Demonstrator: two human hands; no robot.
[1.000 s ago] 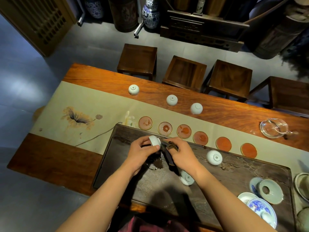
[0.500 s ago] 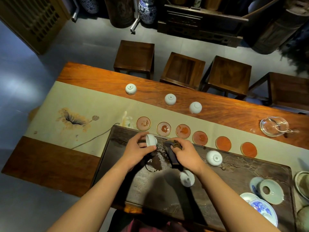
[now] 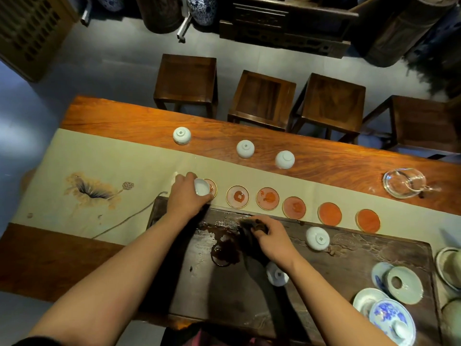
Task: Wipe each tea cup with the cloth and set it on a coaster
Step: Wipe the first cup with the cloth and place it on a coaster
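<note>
My left hand [image 3: 185, 197] holds a small white tea cup [image 3: 201, 186] right over the leftmost coaster [image 3: 212, 187] in a row of several round orange coasters on the beige runner [image 3: 104, 156]. My right hand [image 3: 273, 242] grips a dark cloth [image 3: 252, 232] above the dark wooden tea tray [image 3: 361, 248]; the cloth hangs down towards me. Two white cups lie upside down on the tray, one [image 3: 317, 238] to the right of my right hand and one [image 3: 276, 273] partly under my wrist. Three more upturned cups [image 3: 245, 148] stand on the table beyond the coasters.
A glass pitcher [image 3: 404, 183] sits at the table's far right. Blue-and-white lidded bowls and saucers [image 3: 391, 318] crowd the tray's right end. A wet stain [image 3: 224, 248] marks the tray's middle. Several wooden stools [image 3: 262, 96] line the far side.
My left hand carried the cup from over the tray forward and left to the first coaster. My right hand stayed over the tray with the cloth, now apart from the cup.
</note>
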